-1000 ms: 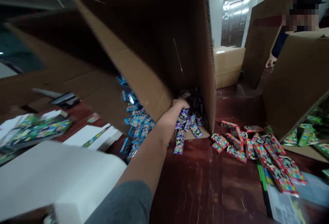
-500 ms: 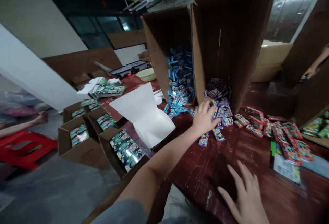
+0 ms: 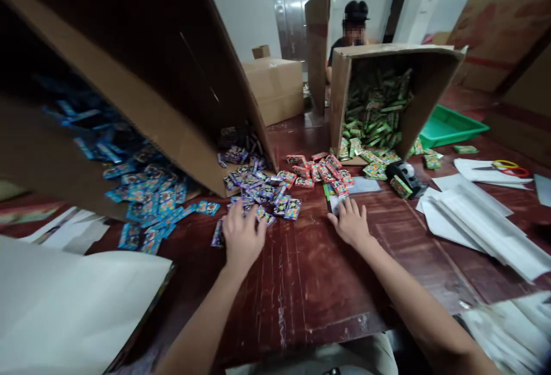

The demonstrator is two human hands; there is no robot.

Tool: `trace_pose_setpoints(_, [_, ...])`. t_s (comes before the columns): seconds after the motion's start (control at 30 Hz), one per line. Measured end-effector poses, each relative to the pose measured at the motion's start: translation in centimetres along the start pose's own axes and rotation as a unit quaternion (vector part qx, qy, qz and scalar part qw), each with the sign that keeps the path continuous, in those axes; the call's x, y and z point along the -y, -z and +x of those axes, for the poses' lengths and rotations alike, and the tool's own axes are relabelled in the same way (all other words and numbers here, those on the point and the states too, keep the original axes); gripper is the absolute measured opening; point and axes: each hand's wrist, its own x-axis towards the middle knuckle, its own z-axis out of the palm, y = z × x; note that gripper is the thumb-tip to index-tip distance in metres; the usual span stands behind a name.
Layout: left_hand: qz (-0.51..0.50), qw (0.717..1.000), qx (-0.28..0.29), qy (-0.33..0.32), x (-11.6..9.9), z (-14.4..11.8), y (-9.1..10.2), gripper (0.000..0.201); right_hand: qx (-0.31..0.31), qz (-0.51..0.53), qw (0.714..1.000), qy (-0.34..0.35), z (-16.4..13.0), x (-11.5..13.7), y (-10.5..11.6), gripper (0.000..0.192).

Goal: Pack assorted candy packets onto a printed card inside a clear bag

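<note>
- Purple packets [image 3: 258, 186] lie in a messy heap on the red-brown table [image 3: 318, 289], spilling out of the mouth of a tall brown box [image 3: 193, 47].
- The left hand [image 3: 241, 236] is palm down over the near edge of the purple heap, with its fingers a bit apart — I can't tell if the tips pinch a packet.
- The right hand [image 3: 352, 224] is palm down too, fingers spread, at the near end of a flat thing with a green edge [image 3: 330, 198].
- Red packets [image 3: 325, 169] sit just right of the purple ones, and some lie on top of the flat thing.
- Blue packets [image 3: 155, 197] make a big pile on the left.
- Green packets [image 3: 376, 113] fill part of a smaller brown box [image 3: 340, 91] and spill out in front.
- A black tape holder [image 3: 411, 178] is near them.
- Farther right are white papers [image 3: 473, 220], scissors [image 3: 514, 169] with red and yellow handles, and a green tray [image 3: 451, 128].
- A big white sheet [image 3: 73, 300] is at the near left.
- Behind the smaller box is a person in a black cap [image 3: 356, 12].
</note>
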Motion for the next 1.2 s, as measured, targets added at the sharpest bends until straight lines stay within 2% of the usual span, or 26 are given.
trace_pose_setpoints(0.07, [-0.068, 0.993, 0.055, -0.08, -5.1, 0.6, -0.4, 0.047, 0.027, -0.005, 0.999, 0.033, -2.2, -1.0, -0.1, 0.067])
trace_pose_setpoints(0.17, [-0.131, 0.965, 0.165, -0.158, -12.2, 0.6, -2.7, 0.048, 0.026, 0.005, 0.995, 0.099, -4.1, -2.3, 0.6, 0.055])
trace_pose_setpoints(0.27, [-0.122, 0.948, 0.242, -0.166, -17.0, -0.5, -5.6, 0.057, -0.011, -0.007, 0.999, 0.043, -0.7, -5.7, 2.0, 0.05])
trace_pose_setpoints(0.37, [-0.094, 0.946, 0.258, -0.174, -19.0, -2.0, -7.3, 0.065, 0.001, -0.019, 1.0, -0.013, 4.4, -10.2, 2.7, 0.055])
trace_pose_setpoints(0.43, [-0.093, 0.942, 0.257, -0.194, -18.9, -3.0, -7.0, 0.065, 0.027, -0.016, 0.999, -0.014, 5.3, -11.6, 2.4, 0.057])
trace_pose_setpoints(0.47, [-0.095, 0.94, 0.259, -0.204, -18.4, -3.6, -6.5, 0.066, 0.032, -0.018, 0.999, -0.005, 4.6, -11.7, 2.1, 0.056])
trace_pose_setpoints(0.53, [-0.092, 0.933, 0.272, -0.215, -16.8, -5.1, -5.2, 0.067, 0.03, -0.033, 0.999, 0.026, 1.3, -10.6, 1.5, 0.056])
trace_pose_setpoints(0.63, [-0.078, 0.929, 0.286, -0.222, -13.8, -8.0, -2.8, 0.068, 0.046, -0.04, 0.993, 0.097, -5.4, -8.4, 1.6, 0.051])
trace_pose_setpoints(0.7, [-0.071, 0.936, 0.27, -0.216, -11.9, -9.9, -1.7, 0.068, 0.054, -0.016, 0.99, 0.13, -7.8, -7.5, 2.0, 0.045])
trace_pose_setpoints(0.77, [-0.059, 0.95, 0.235, -0.195, -10.5, -11.2, -1.0, 0.07, 0.051, 0.014, 0.986, 0.161, -7.2, -6.8, 2.0, 0.045])
trace_pose_setpoints(0.87, [-0.033, 0.968, 0.189, -0.161, -9.8, -11.9, -1.0, 0.078, 0.04, 0.021, 0.98, 0.193, -2.5, -5.7, 0.9, 0.057])
trace_pose_setpoints(0.93, [-0.012, 0.974, 0.176, -0.143, -9.8, -12.1, -1.4, 0.079, 0.023, 0.001, 0.986, 0.163, 0.6, -4.6, 0.0, 0.065])
trace_pose_setpoints(1.0, [0.007, 0.976, 0.178, -0.123, -9.8, -12.3, -1.7, 0.084, 0.006, -0.015, 0.992, 0.123, 1.7, -3.0, -0.7, 0.07])
trace_pose_setpoints(1.07, [0.013, 0.976, 0.195, -0.097, -9.4, -12.7, -1.6, 0.091, 0.003, -0.018, 0.993, 0.12, 0.3, -1.5, -1.2, 0.072])
trace_pose_setpoints(1.2, [-0.049, 0.964, 0.262, -0.026, -7.8, -13.0, -0.3, 0.088, 0.019, 0.002, 0.984, 0.177, -7.1, -0.1, -2.3, 0.073])
